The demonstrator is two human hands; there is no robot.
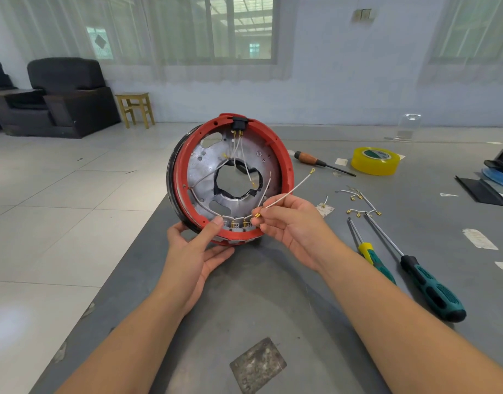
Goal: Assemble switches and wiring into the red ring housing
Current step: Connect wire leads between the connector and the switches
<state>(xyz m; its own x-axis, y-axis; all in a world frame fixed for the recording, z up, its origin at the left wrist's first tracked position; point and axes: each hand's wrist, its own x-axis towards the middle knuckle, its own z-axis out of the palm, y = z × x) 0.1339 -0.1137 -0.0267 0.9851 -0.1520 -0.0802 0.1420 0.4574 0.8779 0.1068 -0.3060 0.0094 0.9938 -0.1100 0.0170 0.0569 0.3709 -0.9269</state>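
Note:
The red ring housing stands tilted on edge on the grey table, its silver metal plate facing me. A black switch sits at its top with white wires running down from it. More switches with brass terminals sit at the bottom rim. My left hand grips the lower rim, thumb on the red edge. My right hand pinches a loose white wire, brass connector at my fingertips, ring terminal pointing up right.
Loose white wires with brass terminals lie right of the housing. Two green-handled screwdrivers lie at the right, a wooden-handled one and a yellow tape roll farther back. The table's left edge drops to a tiled floor.

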